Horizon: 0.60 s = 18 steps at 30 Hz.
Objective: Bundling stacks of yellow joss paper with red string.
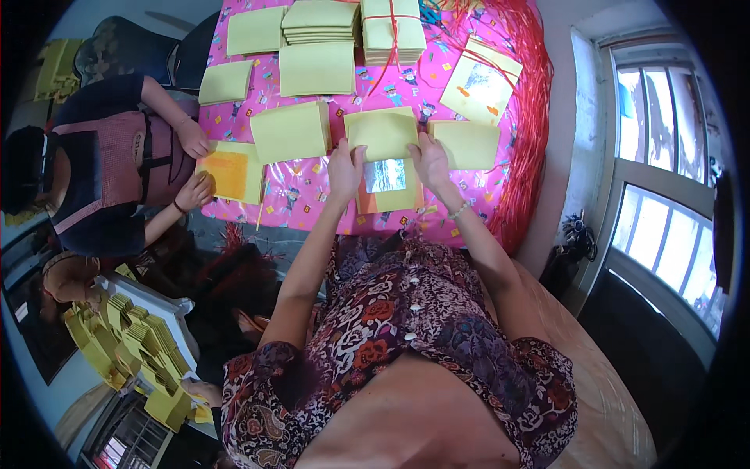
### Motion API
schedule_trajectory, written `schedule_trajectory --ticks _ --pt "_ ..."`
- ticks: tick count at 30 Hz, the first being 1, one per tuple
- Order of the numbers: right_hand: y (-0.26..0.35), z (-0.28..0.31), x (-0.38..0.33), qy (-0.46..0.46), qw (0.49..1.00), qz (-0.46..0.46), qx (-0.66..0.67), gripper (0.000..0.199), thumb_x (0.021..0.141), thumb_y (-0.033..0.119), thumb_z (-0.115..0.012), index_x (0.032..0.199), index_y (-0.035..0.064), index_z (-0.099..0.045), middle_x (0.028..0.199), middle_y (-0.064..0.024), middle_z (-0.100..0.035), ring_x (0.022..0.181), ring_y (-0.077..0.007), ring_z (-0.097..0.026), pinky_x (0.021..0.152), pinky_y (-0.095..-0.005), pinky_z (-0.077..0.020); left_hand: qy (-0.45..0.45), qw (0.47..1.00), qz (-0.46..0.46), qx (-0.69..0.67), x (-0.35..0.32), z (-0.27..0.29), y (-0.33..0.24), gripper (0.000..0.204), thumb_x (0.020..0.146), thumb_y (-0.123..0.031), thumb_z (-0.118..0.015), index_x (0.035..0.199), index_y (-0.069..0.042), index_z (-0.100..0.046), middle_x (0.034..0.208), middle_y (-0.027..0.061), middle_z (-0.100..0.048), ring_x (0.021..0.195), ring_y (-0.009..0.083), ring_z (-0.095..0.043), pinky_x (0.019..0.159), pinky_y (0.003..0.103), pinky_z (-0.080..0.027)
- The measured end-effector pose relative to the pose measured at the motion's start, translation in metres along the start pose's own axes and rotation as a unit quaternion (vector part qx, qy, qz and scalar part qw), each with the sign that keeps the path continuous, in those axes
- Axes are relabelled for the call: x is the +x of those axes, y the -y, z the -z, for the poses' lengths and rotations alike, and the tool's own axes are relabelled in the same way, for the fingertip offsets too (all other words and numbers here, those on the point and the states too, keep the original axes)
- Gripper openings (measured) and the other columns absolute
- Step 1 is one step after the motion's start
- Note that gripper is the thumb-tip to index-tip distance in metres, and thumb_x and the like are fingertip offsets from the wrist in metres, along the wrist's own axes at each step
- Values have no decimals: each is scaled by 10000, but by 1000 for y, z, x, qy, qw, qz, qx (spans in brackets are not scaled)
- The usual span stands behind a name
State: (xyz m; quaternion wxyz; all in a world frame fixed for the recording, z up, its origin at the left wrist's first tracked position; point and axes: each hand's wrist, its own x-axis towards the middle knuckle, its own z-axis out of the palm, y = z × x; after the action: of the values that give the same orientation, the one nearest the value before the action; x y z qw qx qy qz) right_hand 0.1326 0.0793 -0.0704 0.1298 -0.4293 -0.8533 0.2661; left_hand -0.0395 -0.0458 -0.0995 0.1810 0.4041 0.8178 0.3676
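My left hand (pixel 344 170) and my right hand (pixel 431 162) grip the two sides of a yellow paper sheet (pixel 383 131) near its lower corners. Thumbs rest on the face of the sheet, while the other fingers are mostly hidden. Just nearer to me lies another yellow sheet (pixel 384 202) bearing a shiny silver foil square (pixel 387 177), partly covered by the held one. To the left of my hands is a yellow stack (pixel 291 133). Beside my right hand sits another yellow stack (pixel 470 144).
On the pink patterned tablecloth (pixel 383 223) stand more yellow stacks (pixel 317 69), a bundle tied with red string (pixel 392 35) and a foil-faced bundle (pixel 478 82). Red strands (pixel 525 156) hang along the right edge. At left, a co-worker's hands (pixel 195 187) touch an orange-faced sheet (pixel 228 173).
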Motion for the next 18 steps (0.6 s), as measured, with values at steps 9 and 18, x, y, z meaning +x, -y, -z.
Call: schedule_trajectory --ticks 9,18 --pt "4 -5 11 -4 993 -82 86 239 885 193 -630 948 0 -504 902 -227 -593 829 -422 -597 727 -490 -469 -43 996 33 -71 2 3 -20 445 925 -220 -595 1236 18 -383 951 262 -617 847 430 -627 725 487 -485" --pt "11 0 10 -26 991 -91 98 237 860 169 -661 941 2 -514 878 -219 -603 809 -404 -617 712 -478 -478 -79 997 -12 -22 -1 4 -26 461 912 -190 -614 1263 -3 -378 1140 244 -508 927 440 -588 756 487 -478"
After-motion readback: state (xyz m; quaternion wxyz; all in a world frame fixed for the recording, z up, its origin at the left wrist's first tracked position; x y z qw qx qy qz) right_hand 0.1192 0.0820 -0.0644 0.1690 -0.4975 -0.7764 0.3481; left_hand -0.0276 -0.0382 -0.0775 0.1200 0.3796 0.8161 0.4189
